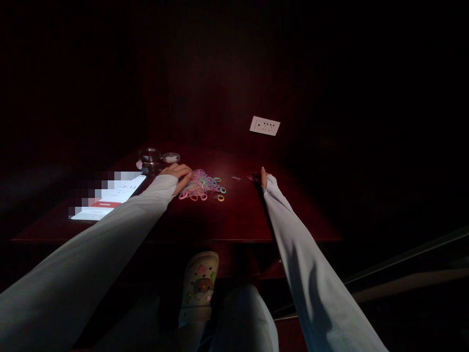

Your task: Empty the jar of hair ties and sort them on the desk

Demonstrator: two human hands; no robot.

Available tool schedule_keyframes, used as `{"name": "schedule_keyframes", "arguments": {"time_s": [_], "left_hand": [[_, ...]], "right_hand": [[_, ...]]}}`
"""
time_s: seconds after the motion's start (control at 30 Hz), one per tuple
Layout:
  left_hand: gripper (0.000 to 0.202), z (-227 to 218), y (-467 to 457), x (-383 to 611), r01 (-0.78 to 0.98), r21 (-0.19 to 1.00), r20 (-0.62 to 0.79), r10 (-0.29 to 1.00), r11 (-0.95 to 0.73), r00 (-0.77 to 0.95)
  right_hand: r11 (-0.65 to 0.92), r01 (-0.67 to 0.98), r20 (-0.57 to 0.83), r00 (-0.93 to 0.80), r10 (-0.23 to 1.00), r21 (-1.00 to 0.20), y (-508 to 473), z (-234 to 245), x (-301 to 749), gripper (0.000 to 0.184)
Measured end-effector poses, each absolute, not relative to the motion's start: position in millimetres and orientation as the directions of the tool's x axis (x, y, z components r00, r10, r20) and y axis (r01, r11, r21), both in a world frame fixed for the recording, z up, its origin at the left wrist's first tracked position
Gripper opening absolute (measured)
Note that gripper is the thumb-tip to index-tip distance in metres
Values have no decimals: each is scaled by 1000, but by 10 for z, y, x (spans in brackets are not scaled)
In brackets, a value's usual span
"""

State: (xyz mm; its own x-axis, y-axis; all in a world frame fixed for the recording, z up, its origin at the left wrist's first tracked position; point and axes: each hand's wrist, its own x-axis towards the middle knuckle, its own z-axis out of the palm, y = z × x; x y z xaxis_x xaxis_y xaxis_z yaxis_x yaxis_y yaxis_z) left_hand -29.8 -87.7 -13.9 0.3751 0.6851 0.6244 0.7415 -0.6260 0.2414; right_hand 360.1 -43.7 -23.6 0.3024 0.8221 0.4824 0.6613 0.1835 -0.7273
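A heap of small coloured hair ties [202,182], pastel pink, purple, green and yellow, lies on the dark red table [227,220]. My left hand [176,172] rests against the heap's left side, fingers stretched and thumb apart. Farther right, my right hand [264,178] is at the table surface, its thumb side up; most of its fingers are hidden from view. Close to its left lies a small dark reddish cluster [252,178], too dim to make out. Between it and the heap is a little pale purple bit, perhaps another hair tie [236,178].
A clear jar [149,155] and a round lid-like piece [171,158] stand behind my left hand. A lit phone [120,193] lies at the left, partly pixelated. A white socket plate [265,125] is on the back wall. Below the table edge shows a decorated clog [200,283].
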Motion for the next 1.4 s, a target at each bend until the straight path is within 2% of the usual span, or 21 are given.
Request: {"name": "schedule_keyframes", "arguments": {"time_s": [0.1,0.17,0.37,0.5,0.6,0.73,0.9,1.27,1.4], "left_hand": [[32,-109,-920,-290,741,247,618,691,-625,376],[30,-84,-948,-290,750,260,611,705,-608,360],[36,-94,-838,-346,791,336,624,750,-512,220],[47,-132,-745,-403,795,321,606,756,-515,245],[42,-131,-766,-406,805,269,618,736,-528,276],[22,-86,-849,-373,804,229,604,728,-549,325],[17,-34,-927,-332,803,208,580,732,-558,358],[15,-6,-987,-321,776,232,565,731,-587,384],[18,-23,-962,-332,777,231,555,735,-585,389]], "right_hand": [[179,582,447,356,821,-793,-444,-190,3568,72],[188,595,469,362,805,-782,-463,-140,3546,71],[314,793,644,125,755,-522,-620,13,3177,46],[451,805,664,-99,742,-384,-795,66,2610,31],[536,769,631,-231,741,-347,-893,73,2197,21],[588,729,574,-328,750,-352,-961,59,1858,23],[581,736,490,-386,782,-347,-998,35,1768,21],[431,717,473,-159,867,-548,-833,-51,1942,7],[418,711,476,-133,869,-565,-783,-87,1976,13]]}}
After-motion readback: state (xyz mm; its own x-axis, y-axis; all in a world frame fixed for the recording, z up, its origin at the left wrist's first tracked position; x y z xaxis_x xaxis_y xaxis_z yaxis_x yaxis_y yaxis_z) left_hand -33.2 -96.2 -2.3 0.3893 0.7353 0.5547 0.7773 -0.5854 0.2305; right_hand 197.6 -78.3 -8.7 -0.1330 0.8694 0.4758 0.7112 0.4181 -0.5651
